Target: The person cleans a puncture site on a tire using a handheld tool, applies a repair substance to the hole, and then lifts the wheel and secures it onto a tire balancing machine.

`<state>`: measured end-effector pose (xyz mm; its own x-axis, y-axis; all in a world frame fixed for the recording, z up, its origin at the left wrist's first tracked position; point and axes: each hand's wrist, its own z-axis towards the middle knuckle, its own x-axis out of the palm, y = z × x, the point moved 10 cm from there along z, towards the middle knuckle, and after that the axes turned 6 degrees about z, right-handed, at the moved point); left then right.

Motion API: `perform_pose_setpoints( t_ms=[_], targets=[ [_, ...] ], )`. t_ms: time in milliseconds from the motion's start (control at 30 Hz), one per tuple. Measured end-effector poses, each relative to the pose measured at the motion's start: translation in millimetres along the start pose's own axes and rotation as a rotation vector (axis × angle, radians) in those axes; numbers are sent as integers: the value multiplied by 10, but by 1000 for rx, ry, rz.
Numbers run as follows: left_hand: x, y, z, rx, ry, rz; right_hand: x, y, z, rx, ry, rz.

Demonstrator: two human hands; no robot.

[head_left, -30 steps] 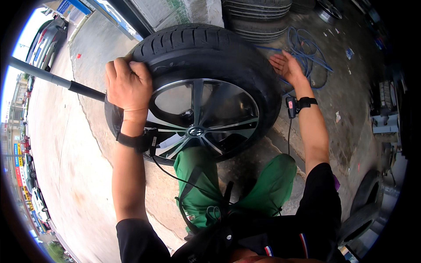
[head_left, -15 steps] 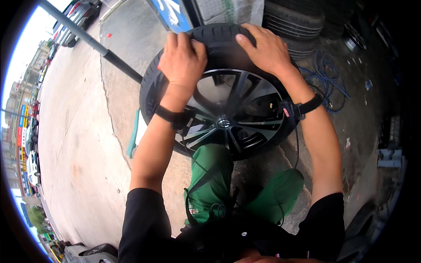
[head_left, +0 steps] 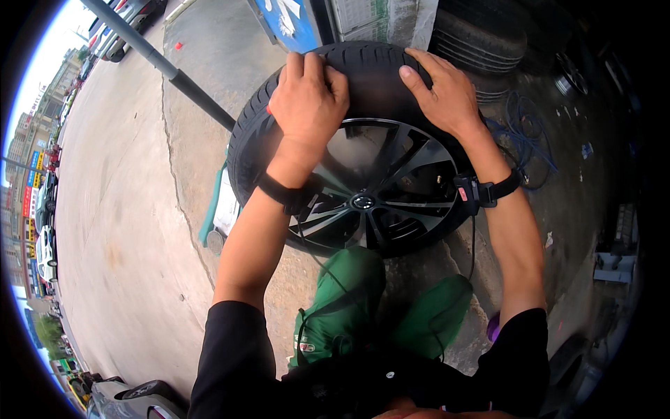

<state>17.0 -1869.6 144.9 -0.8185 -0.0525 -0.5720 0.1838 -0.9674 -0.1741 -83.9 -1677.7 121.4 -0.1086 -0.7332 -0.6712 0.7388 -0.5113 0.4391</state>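
Note:
A car wheel (head_left: 394,164) stands tilted before my knees, a black tyre (head_left: 373,87) fitted on its dark and silver spoked rim. My left hand (head_left: 309,94) is closed over the tyre's upper left, fingers curled onto the tread. A small red spot shows at that hand's outer edge; I cannot make out what it is. On the upper right of the tyre lies my right hand (head_left: 447,94), its fingers stretched over the tread and its thumb apart. Both wrists wear black straps with small devices and cables.
Left of the wheel, a grey pole (head_left: 174,77) slants down behind the tyre, and a teal-edged object (head_left: 215,206) lies on the concrete. Stacked tyres (head_left: 481,42) and a coiled blue hose (head_left: 523,133) are at the right. A blue panel (head_left: 283,21) stands beyond the wheel.
The wheel and both hands sit slightly farther right in view. My right knee has shifted left, and a purple thing now shows beside my right sleeve. Both hands stay on the tyre.

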Motion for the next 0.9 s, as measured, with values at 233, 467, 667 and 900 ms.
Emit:
perform_pose_setpoints(
  t_ms=[233,467,667,900],
  targets=[
    [-598,-197,-117,0,223,-127,-370,431,-308,-17,50,-20],
    [-1372,-500,-336,81,714,-221,-1060,629,-1162,111,201,7],
    [-1300,72,-566,47,917,8,-1661,747,-1981,361,315,-17],
    [-1682,-623,-1240,169,945,-65,-1891,1479,-3720,1620,-9,683]
  ],
)
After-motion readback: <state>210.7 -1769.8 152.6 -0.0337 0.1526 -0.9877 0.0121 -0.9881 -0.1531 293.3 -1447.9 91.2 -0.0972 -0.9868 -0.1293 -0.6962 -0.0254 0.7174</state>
